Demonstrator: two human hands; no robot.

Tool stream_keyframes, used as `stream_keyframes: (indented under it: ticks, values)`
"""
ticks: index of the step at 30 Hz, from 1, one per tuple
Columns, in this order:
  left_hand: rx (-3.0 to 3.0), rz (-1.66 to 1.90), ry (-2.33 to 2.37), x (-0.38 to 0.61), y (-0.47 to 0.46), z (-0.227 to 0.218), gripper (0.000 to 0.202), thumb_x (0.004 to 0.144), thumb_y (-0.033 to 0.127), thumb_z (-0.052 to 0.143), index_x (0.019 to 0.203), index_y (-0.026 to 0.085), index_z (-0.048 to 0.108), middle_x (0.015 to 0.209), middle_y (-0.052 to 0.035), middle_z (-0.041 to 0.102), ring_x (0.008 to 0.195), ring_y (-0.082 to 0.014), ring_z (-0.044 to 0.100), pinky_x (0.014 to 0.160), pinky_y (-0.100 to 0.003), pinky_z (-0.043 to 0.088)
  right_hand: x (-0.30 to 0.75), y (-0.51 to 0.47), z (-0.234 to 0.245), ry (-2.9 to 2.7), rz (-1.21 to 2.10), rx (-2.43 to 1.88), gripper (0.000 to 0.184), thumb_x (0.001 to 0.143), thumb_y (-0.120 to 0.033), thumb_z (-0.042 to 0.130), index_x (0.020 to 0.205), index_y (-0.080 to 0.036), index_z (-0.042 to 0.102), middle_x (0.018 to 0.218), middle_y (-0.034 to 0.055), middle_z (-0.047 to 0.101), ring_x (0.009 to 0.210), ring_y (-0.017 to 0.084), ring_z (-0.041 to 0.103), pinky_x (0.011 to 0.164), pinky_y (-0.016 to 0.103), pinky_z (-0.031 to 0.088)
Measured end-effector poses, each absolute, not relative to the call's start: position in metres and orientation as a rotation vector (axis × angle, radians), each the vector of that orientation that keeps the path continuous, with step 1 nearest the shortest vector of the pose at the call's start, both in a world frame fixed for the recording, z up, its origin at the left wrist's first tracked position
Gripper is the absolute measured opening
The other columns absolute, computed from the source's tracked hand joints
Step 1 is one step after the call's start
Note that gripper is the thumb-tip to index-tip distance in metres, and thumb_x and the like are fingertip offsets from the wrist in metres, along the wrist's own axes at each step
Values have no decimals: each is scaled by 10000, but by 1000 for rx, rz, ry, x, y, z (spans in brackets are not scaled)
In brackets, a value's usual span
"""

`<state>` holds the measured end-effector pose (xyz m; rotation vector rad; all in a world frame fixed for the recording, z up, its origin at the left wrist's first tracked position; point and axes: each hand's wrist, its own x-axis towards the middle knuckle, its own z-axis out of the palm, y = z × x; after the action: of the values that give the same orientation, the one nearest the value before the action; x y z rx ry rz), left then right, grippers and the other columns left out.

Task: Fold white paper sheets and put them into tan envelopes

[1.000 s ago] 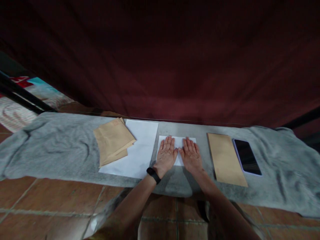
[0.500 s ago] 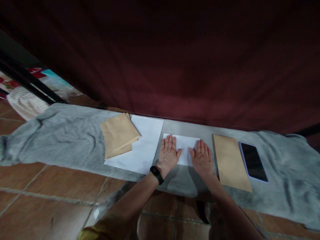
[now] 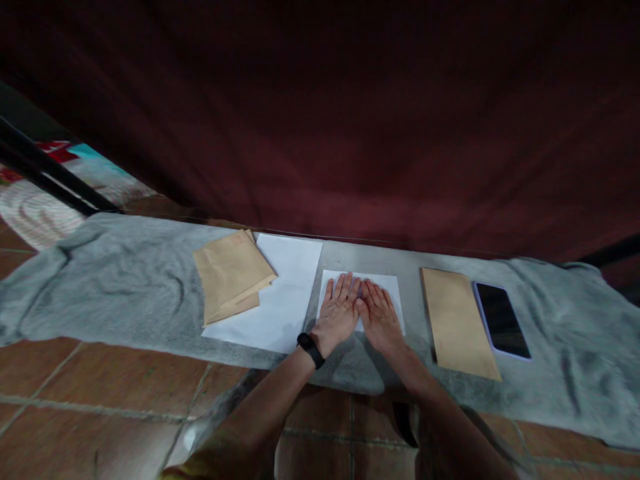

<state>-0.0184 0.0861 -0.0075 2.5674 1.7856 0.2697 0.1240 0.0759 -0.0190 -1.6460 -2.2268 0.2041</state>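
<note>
My left hand (image 3: 337, 312) and my right hand (image 3: 379, 316) lie flat side by side on a small folded white paper (image 3: 391, 287) on the grey cloth (image 3: 115, 287). The fingers of both are stretched out and pressed on the paper, the index fingers touching. A black band is on my left wrist. A larger white sheet (image 3: 285, 293) lies just left of the hands, with a pile of brown envelopes (image 3: 230, 272) on its left part.
One brown envelope (image 3: 455, 320) lies right of the hands, and a dark phone (image 3: 501, 319) lies beyond it. A dark red curtain (image 3: 350, 133) hangs behind the cloth. Tiled floor (image 3: 100, 393) shows in front.
My hands had slid apart across the folded paper half a second ago. They have come back together at its middle.
</note>
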Motion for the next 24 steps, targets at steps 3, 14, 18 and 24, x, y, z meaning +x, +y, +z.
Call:
stream_keyframes:
  ticks: [3, 14, 18, 24]
  values:
    - [2564, 266, 1766, -20, 90, -6, 565, 1029, 238, 314, 1585, 142, 339, 1672, -111, 305, 1564, -271, 226, 1276, -522, 206, 123, 76, -17, -2237, 171, -1706, 584, 1088, -393, 186, 1553, -134, 427, 1638, 108, 378, 1529, 237, 316, 1270, 462, 201]
    - [2474, 314, 1907, -22, 96, -9, 578, 1038, 282, 281, 1582, 92, 336, 1660, -136, 314, 1561, -236, 240, 1284, -463, 199, 129, 85, -24, -2180, -29, -1774, 563, 1087, -384, 268, 1543, -100, 435, 1610, 165, 406, 1495, 299, 378, 1227, 510, 259]
    - [2452, 301, 1959, -26, 95, -8, 600, 1054, 348, 270, 1582, 70, 326, 1658, -161, 299, 1554, -255, 260, 1277, -472, 210, 138, 86, -29, -2125, -112, -1777, 589, 1088, -411, 260, 1543, -75, 425, 1586, 198, 435, 1472, 314, 412, 1207, 523, 288]
    - [2433, 284, 2018, -31, 91, -6, 627, 1059, 386, 266, 1572, 31, 330, 1650, -188, 304, 1553, -280, 258, 1268, -476, 229, 153, 83, -34, -2098, -190, -1772, 670, 1086, -463, 217, 1544, -5, 390, 1580, 245, 421, 1454, 342, 428, 1188, 536, 316]
